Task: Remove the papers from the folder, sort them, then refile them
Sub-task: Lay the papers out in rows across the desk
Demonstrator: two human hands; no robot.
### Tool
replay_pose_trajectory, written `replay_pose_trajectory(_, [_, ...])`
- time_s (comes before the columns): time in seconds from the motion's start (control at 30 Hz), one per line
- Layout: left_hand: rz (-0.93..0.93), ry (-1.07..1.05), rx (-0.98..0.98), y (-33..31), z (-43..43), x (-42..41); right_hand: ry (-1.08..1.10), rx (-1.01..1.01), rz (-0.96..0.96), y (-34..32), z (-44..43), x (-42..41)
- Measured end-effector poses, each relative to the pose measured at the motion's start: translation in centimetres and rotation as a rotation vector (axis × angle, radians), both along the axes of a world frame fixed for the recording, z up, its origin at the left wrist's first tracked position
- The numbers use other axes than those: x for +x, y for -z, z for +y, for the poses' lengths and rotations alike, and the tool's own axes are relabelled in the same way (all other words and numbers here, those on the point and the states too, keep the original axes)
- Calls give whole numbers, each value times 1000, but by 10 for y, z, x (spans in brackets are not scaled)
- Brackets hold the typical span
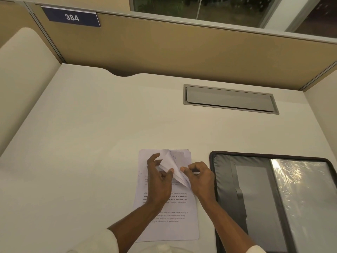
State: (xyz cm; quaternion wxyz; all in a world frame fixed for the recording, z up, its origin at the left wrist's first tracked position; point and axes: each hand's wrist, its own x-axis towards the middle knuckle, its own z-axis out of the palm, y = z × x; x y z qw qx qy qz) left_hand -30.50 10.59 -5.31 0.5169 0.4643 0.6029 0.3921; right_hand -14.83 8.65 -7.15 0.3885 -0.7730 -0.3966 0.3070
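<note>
Papers (175,229) beside open folder (255,189) on desk (91,143)

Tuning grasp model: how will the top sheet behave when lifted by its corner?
Likely floppy: top sheet curls over between left hand and right hand. Probably light: a pinch lifts it. The stack beneath may shift; edges look fanned.

Two arms in view. The left hand (158,181) and right hand (198,177) are bare. The left forearm (133,218) and right forearm (228,220) are uncovered. The left sleeve (98,243) and right sleeve (256,250) are plain cream-white cloth with soft cuffs.
</note>
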Motion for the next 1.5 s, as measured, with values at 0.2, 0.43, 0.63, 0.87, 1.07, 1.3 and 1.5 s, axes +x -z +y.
replay_pose_trajectory(0.2, [67, 11, -6, -3, 0, 2, -7, 26, 15, -5, -1, -1])
replay_pose_trajectory(0.43, [28, -43, -128, -12, 6, 8, -51, 76, 84, -6, -1, -2])
replay_pose_trajectory(0.63, [60, -69, -123, -12, 12, 12, -78, 70, 107, -7, 0, 0])
replay_pose_trajectory(0.87, [88, -42, -96, -17, 12, 16, -98, 92, 123, -9, -2, 1])
replay_pose_trajectory(1.07, [108, -30, -101, -10, 10, 17, -97, 91, 105, -7, -2, 0])
replay_pose_trajectory(1.3, [113, -66, -167, -2, 11, 14, -22, 52, 116, -1, -4, 2])
replay_pose_trajectory(1.5, [52, -118, -205, 3, 10, 12, 6, 67, 118, 3, -3, 5])
